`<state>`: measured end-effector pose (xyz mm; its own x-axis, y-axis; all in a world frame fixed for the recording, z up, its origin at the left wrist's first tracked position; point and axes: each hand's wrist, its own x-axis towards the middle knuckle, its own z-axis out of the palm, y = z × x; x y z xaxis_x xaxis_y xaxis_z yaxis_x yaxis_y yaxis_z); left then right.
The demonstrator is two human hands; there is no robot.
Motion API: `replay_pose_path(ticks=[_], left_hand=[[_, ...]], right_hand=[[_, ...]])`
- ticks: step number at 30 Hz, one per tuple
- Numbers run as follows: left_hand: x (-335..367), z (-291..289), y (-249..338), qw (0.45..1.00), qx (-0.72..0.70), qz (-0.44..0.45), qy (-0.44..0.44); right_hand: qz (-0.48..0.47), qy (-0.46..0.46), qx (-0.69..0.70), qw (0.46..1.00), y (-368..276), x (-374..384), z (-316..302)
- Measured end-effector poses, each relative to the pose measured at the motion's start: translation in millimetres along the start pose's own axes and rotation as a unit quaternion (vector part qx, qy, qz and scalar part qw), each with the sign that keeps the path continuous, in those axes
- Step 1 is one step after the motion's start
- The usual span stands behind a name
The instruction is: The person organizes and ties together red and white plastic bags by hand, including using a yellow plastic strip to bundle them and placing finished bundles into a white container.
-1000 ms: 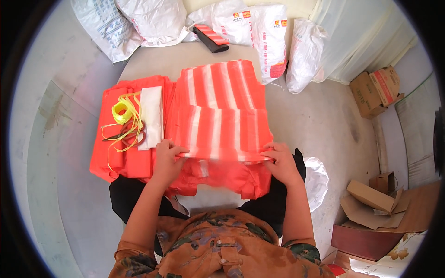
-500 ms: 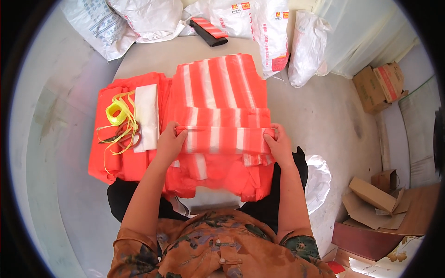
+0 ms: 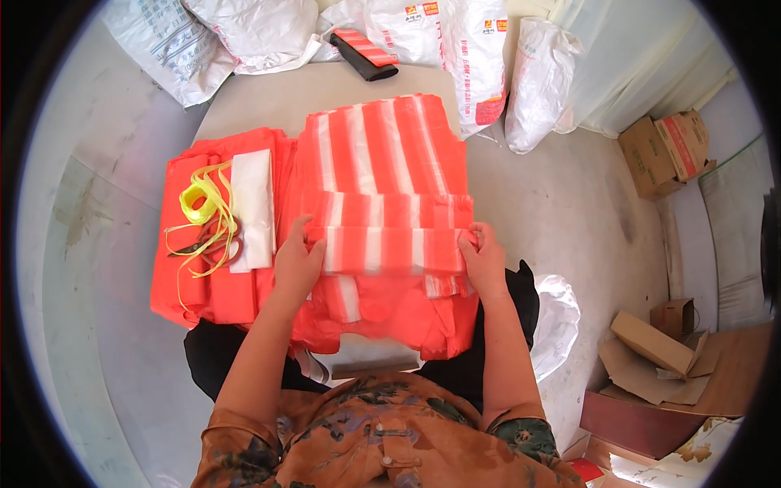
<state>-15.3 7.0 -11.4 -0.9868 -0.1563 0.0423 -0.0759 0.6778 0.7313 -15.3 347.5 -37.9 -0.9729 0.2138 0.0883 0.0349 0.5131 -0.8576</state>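
A stack of red-and-white striped plastic bags (image 3: 378, 150) lies before me, its near part hanging over the edge toward my lap. Across it runs a folded striped plastic bag (image 3: 394, 250), doubled into a flat band. My left hand (image 3: 299, 259) pinches the band's left end between thumb and fingers. At the right end my right hand (image 3: 485, 259) grips it the same way. Left of the stack sits a pile of folded red plastic (image 3: 175, 244). On that pile rest a white folded sheet (image 3: 253, 207), a roll of yellow plastic twine (image 3: 195, 202) and dark-handled scissors (image 3: 220, 246), partly under loose twine.
White sacks (image 3: 260, 32) stand along the far side, and a black roll with striped plastic (image 3: 364, 55) lies by them. A clear plastic bag (image 3: 557, 321) is on the floor at right. Cardboard boxes (image 3: 655, 159) and opened cartons (image 3: 663, 350) lie farther right.
Both hands, still holding the folded band, have shifted very slightly toward me. The stack and pile appear a little farther left in view.
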Motion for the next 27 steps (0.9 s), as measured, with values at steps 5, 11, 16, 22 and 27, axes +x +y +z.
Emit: replay_pose_path(ticks=[5, 11, 16, 22, 27], left_hand=[[-2, 0, 3, 1.0, -0.007, 0.001, 0.028], [0, 0, 1, 1.0, -0.003, -0.005, 0.015], [-13, -5, 14, 0.989, 0.087, 0.099, 0.065], [-27, 6, 36, 0.903, 0.254, 0.345, -0.041], [-27, 21, 38, 0.892, 0.279, 0.351, -0.063]], right_hand=[[0.012, 0.003, -0.054, 0.998, -19, -3, -4], [-0.202, 0.088, -0.207, 0.953, -21, -16, -13], [-0.325, -0.113, -0.26, 0.902, -44, -30, -6], [-0.311, -0.119, -0.286, 0.899, -57, -32, 1], [-0.328, -0.099, -0.32, 0.883, -47, -29, 18]])
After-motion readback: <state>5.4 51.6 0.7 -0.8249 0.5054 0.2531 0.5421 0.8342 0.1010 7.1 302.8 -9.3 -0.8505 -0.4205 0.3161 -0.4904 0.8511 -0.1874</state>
